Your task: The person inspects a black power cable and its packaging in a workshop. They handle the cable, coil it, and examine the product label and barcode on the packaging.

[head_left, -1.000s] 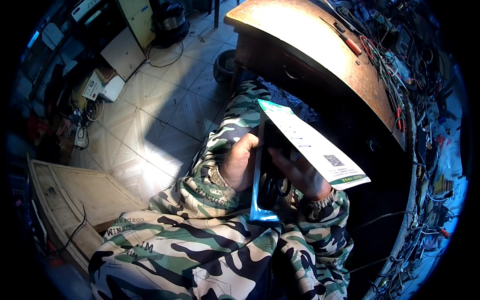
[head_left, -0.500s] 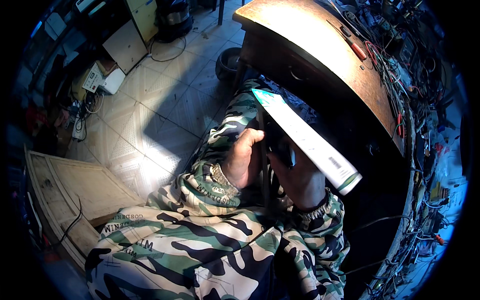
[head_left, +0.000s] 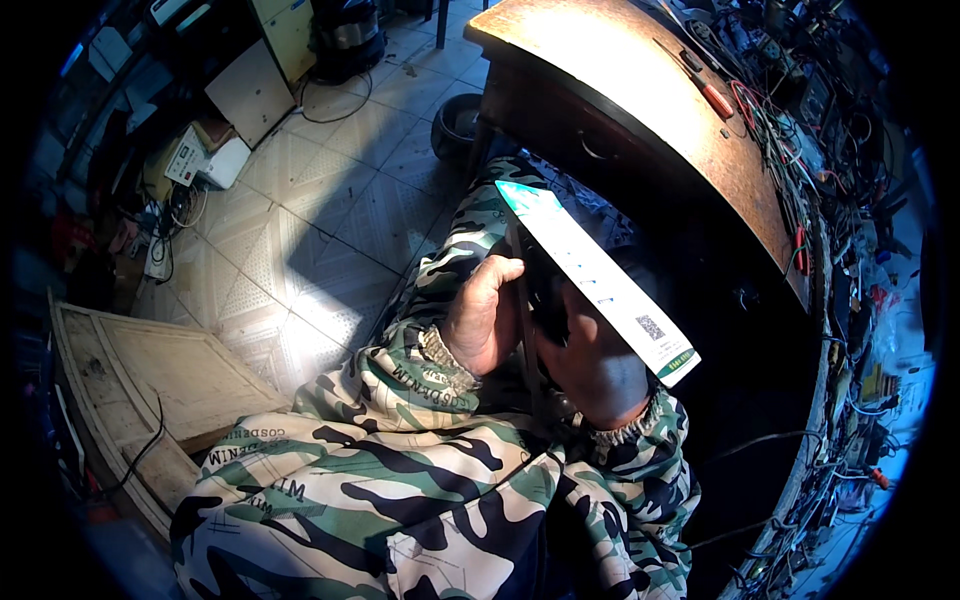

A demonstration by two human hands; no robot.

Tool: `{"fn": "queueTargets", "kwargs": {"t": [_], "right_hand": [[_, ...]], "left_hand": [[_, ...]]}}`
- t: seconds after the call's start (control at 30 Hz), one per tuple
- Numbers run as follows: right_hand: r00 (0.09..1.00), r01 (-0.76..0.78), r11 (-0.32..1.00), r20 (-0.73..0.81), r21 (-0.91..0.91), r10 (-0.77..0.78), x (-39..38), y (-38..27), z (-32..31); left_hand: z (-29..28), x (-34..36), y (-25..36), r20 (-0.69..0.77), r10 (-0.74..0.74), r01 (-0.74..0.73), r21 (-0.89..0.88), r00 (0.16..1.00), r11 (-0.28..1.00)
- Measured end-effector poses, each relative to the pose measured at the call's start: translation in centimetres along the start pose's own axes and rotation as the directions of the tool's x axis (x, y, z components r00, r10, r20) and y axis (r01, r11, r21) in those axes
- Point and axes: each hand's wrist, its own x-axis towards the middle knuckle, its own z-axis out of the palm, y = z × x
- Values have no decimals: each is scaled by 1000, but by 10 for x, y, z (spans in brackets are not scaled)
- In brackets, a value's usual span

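A slim carton (head_left: 610, 280) with a white narrow side, a green far end and a printed code patch slants across my lap. Light falls on that side, while the part below it lies in deep shadow. My left hand (head_left: 484, 318) is closed at a dark upright edge beneath the carton's far end, thumb on top; I cannot tell whether that edge is part of the carton. Under the white side, my right hand (head_left: 600, 375) is closed at the carton, its palm toward the left hand and its fingertips hidden in the dark.
A wooden desk (head_left: 590, 50) with a drawer stands ahead to the right, a red-handled screwdriver (head_left: 715, 100) on it. Tangled cables and tools crowd the right side. A pale wooden cabinet panel (head_left: 160, 360) is at left; a dark round bin (head_left: 457, 125) sits beside the desk.
The carton has turned slightly and its near end has shifted left, so its printed side faces up more fully. Both hands have moved only a little.
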Motion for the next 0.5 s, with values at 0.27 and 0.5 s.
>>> {"fn": "queueTargets", "kwargs": {"t": [0.27, 0.5], "right_hand": [[993, -11, 999, 117, -42, 16, 14, -13, -5], [994, 88, 995, 73, -38, -85, 3, -11, -5]], "left_hand": [[-9, 7, -5, 50, 25, -22, -49, 998, 999], [-11, 5, -3, -9, -27, 27, -28, 1000, 999]]}}
